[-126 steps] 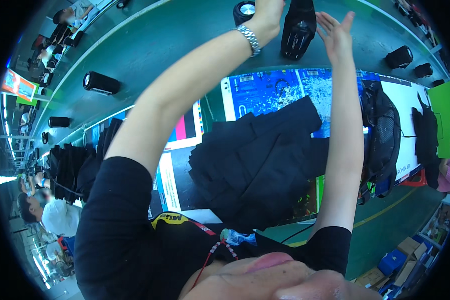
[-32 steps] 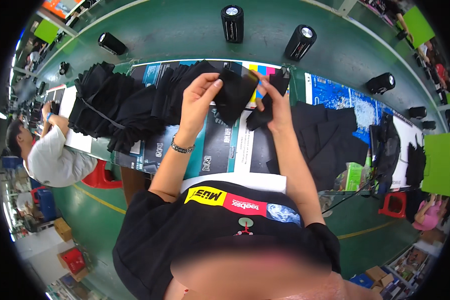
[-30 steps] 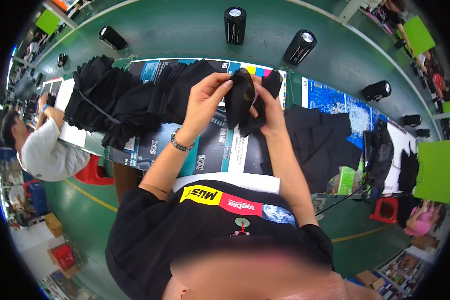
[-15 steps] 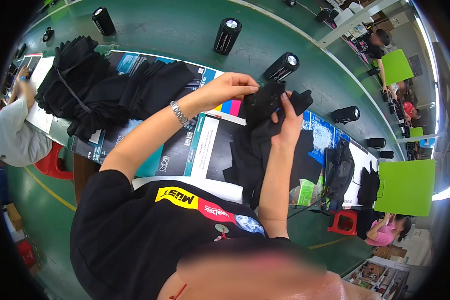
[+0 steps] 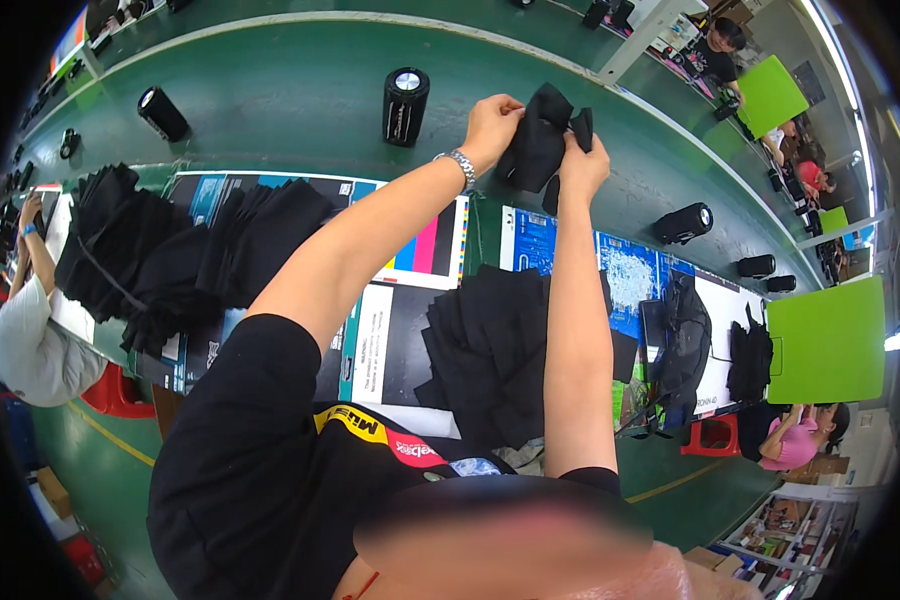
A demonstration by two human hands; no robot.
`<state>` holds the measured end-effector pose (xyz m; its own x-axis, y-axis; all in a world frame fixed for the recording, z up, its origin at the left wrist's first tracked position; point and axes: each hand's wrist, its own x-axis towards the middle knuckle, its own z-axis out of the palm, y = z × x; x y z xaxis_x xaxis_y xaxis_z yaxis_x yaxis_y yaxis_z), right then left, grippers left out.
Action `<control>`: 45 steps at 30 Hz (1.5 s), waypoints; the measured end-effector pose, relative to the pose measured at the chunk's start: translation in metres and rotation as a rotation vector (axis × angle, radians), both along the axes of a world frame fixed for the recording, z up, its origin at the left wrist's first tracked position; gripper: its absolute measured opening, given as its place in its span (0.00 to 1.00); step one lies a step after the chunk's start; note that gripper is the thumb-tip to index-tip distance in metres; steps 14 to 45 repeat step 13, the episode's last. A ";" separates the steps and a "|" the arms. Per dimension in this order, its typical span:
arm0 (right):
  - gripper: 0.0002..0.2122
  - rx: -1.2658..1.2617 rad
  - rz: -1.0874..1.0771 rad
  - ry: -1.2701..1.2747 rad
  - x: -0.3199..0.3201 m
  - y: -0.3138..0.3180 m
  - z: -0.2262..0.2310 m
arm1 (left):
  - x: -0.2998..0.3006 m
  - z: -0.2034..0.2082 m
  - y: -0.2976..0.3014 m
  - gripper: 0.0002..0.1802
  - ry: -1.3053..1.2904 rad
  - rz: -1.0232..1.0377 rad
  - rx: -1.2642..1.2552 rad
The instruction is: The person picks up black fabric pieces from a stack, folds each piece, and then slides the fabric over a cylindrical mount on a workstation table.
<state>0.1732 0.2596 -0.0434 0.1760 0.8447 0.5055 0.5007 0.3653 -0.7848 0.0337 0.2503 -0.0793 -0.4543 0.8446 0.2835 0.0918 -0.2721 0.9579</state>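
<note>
My left hand (image 5: 494, 128) pinches the left edge of a black fabric pouch (image 5: 538, 145), held up over the green bench. On its other side my right hand (image 5: 584, 165) grips it, with a flap of the black fabric standing above the fingers. Whether anything is inside the pouch cannot be seen. Below my hands, a spread pile of black fabric pieces (image 5: 495, 345) lies on the printed cardboard, partly behind my right forearm. The nearest black cylindrical speaker (image 5: 406, 108) stands to the left of my left hand.
Bundled black fabric pieces (image 5: 120, 255) are heaped at the left. More speakers, such as one at left (image 5: 163, 114) and one at right (image 5: 683, 224), sit along the green bench. A black bag (image 5: 682, 335) lies at right, before a green panel (image 5: 827, 338). Other people sit nearby.
Both hands have moved farther out over the bench with the pouch. The speaker that stood just beyond them is now out of sight. My view has shifted a little.
</note>
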 end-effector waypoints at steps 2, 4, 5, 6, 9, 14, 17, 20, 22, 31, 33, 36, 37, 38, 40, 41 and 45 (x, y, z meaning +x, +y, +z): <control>0.08 -0.209 0.050 0.086 0.006 0.022 -0.005 | 0.004 -0.003 0.008 0.06 -0.201 -0.056 -0.010; 0.08 -0.416 0.157 0.359 0.023 0.039 -0.007 | 0.010 -0.003 0.017 0.06 -0.315 -0.153 -0.107; 0.09 -0.605 0.278 0.629 0.031 0.046 -0.008 | 0.012 -0.005 0.020 0.06 -0.433 -0.235 -0.189; 0.09 -0.702 0.308 0.660 0.039 0.054 -0.011 | 0.013 -0.006 0.023 0.06 -0.429 -0.241 -0.197; 0.09 -0.751 0.229 0.457 0.029 0.052 -0.015 | -0.006 -0.017 0.026 0.06 -0.640 -0.337 -0.455; 0.18 -0.596 0.046 -0.125 0.052 0.060 -0.030 | -0.003 -0.009 0.019 0.12 -0.386 -0.423 -0.600; 0.18 -0.596 0.046 -0.125 0.052 0.060 -0.030 | -0.003 -0.009 0.019 0.12 -0.386 -0.423 -0.600; 0.18 -0.596 0.046 -0.125 0.052 0.060 -0.030 | -0.003 -0.009 0.019 0.12 -0.386 -0.423 -0.600; 0.18 -0.596 0.046 -0.125 0.052 0.060 -0.030 | -0.003 -0.009 0.019 0.12 -0.386 -0.423 -0.600; 0.18 -0.596 0.046 -0.125 0.052 0.060 -0.030 | -0.003 -0.009 0.019 0.12 -0.386 -0.423 -0.600; 0.18 -0.596 0.046 -0.125 0.052 0.060 -0.030 | -0.003 -0.009 0.019 0.12 -0.386 -0.423 -0.600; 0.18 -0.596 0.046 -0.125 0.052 0.060 -0.030 | -0.003 -0.009 0.019 0.12 -0.386 -0.423 -0.600; 0.18 -0.596 0.046 -0.125 0.052 0.060 -0.030 | -0.003 -0.009 0.019 0.12 -0.386 -0.423 -0.600; 0.18 -0.596 0.046 -0.125 0.052 0.060 -0.030 | -0.003 -0.009 0.019 0.12 -0.386 -0.423 -0.600; 0.18 -0.596 0.046 -0.125 0.052 0.060 -0.030 | -0.003 -0.009 0.019 0.12 -0.386 -0.423 -0.600; 0.18 -0.596 0.046 -0.125 0.052 0.060 -0.030 | -0.003 -0.009 0.019 0.12 -0.386 -0.423 -0.600; 0.18 -0.596 0.046 -0.125 0.052 0.060 -0.030 | -0.003 -0.009 0.019 0.12 -0.386 -0.423 -0.600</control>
